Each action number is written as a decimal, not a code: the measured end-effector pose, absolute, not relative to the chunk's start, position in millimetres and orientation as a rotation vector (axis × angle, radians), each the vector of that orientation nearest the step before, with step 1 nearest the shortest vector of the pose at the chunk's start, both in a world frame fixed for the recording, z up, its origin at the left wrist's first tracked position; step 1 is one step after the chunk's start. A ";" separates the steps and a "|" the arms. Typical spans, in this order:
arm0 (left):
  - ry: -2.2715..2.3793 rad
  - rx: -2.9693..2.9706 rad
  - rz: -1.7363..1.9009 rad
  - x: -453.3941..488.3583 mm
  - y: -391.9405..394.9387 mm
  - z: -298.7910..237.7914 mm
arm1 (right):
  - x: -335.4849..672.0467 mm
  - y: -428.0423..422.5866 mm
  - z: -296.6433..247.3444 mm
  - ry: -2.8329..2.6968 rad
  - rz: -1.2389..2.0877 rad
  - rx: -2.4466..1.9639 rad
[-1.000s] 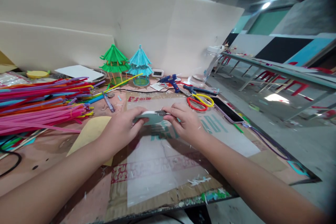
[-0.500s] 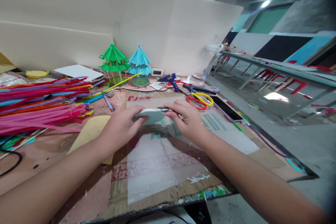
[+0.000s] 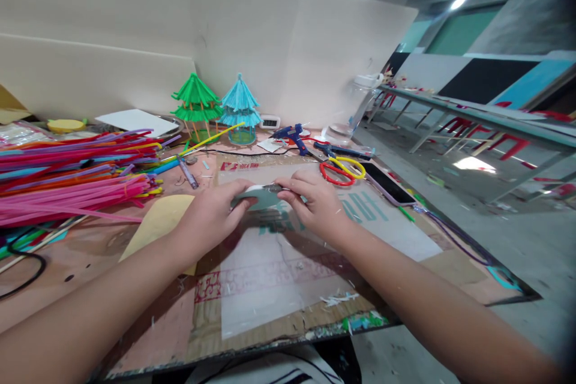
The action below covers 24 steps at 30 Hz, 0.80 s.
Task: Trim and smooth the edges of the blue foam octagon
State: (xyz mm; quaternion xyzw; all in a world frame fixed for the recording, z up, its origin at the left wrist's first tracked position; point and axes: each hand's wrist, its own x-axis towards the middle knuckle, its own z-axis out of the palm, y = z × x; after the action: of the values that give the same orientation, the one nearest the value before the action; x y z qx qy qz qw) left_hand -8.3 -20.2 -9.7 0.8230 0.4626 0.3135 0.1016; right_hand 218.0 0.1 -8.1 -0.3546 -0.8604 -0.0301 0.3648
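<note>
My left hand grips a pale grey-green disc from its left side, just above the printed sheet on the cardboard mat. My right hand is closed at the disc's right edge, pinching a small dark metal tool whose tip touches the disc's top. Both hands meet at the middle of the table.
A heap of pink and coloured pipe cleaners lies at left. Green and blue pagoda models stand at the back. A blue glue gun, red and yellow scissors and a phone lie right of the hands.
Both hands with the disc have shifted slightly left and farther from me; the grip on the disc and tool looks the same.
</note>
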 end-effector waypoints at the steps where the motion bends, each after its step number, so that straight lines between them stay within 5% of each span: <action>1: 1.367 2.434 0.929 -8.4 -19.9 -9.9 | 217.6 0.5 -8.4 -2.211 -0.065 -0.916; 24: 1.362 2.437 0.953 -8.5 -18.1 -10.3 | 218.1 0.6 -7.2 -2.187 -0.027 -0.946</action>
State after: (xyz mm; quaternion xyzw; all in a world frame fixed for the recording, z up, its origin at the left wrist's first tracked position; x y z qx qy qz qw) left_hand -8.5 -18.1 -10.3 0.8223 0.4597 0.3216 0.0954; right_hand 218.1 0.6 -7.2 -0.3687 -0.8526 -0.0104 0.3702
